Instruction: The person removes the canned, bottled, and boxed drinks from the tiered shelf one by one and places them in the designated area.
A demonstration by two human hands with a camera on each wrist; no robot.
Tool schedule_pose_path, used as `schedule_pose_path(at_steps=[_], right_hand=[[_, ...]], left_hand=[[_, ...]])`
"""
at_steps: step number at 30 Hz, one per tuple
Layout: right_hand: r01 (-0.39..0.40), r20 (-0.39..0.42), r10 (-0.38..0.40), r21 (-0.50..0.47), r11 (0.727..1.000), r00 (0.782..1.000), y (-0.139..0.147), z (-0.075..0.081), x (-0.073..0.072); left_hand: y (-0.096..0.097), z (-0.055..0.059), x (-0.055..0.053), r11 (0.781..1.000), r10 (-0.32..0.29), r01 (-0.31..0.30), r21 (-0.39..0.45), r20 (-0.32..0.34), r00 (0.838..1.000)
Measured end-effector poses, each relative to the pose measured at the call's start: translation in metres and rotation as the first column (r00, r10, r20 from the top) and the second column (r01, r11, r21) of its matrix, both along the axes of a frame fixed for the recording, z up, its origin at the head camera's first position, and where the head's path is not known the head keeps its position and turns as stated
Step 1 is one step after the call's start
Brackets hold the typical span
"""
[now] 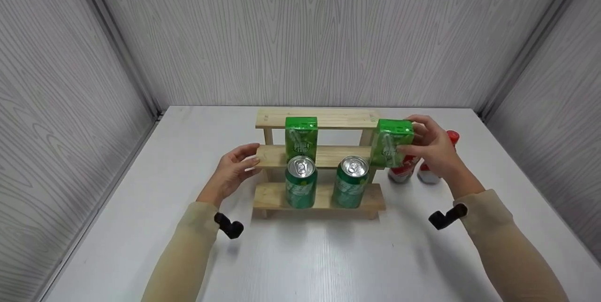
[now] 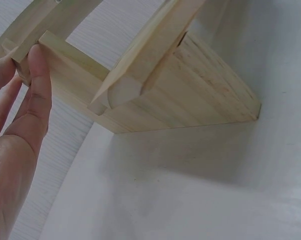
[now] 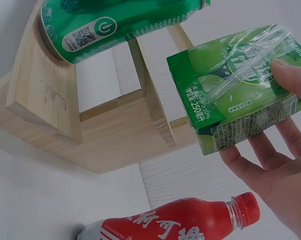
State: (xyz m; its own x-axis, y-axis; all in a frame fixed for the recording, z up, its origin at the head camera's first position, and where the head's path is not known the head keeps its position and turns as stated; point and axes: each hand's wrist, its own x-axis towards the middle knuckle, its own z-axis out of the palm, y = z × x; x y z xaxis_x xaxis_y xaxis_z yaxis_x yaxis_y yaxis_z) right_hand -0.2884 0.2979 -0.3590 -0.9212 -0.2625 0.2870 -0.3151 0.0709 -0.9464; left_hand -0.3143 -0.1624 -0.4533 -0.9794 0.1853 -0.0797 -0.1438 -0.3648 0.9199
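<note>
A three-tier wooden shelf (image 1: 328, 118) stands on the table. My left hand (image 1: 230, 170) pinches the left end of its middle board, thumb and fingers round the wood (image 2: 28, 57). In my right hand (image 1: 434, 149), a green juice box (image 1: 392, 142) with a straw in clear wrap on its side is held at the middle board's right end. The right wrist view shows the thumb on one face of this carton (image 3: 210, 90) and fingers under it. Another green juice box (image 1: 301, 138) stands upright on the middle board, left of centre. Two green soda cans (image 1: 301, 191) occupy the lowest board.
Behind and below my right hand are a red-labelled bottle (image 1: 401, 173) and a second red-capped bottle (image 1: 428, 176), both right of the shelf. Grey wood-grain panels (image 1: 300, 34) enclose the white table (image 1: 300, 259) at the back and sides.
</note>
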Motion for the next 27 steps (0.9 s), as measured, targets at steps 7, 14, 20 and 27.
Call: schedule_pose_path(at_steps=[7, 14, 20, 27], right_hand=[[0.014, 0.001, -0.014, -0.008, 1.0, 1.0, 0.01, -0.003, 0.005], [0.06, -0.004, -0.06, 0.014, 0.998, 0.998, 0.02, -0.008, 0.011], [0.083, 0.018, -0.084, 0.013, 0.996, 0.996, 0.028, -0.014, 0.017], [0.089, 0.003, -0.09, 0.03, 0.996, 0.996, 0.036, -0.02, 0.021]], left_hand=[[-0.001, 0.0, 0.0, 1.0, -0.005, 0.005, 0.005, -0.001, 1.0], [0.001, -0.001, 0.0, 1.0, 0.0, 0.0, 0.01, -0.005, 1.0], [0.0, -0.001, 0.0, 1.0, 0.001, -0.001, 0.006, -0.007, 1.0], [0.0, 0.0, 0.0, 1.0, -0.01, 0.01, -0.007, 0.0, 1.0]])
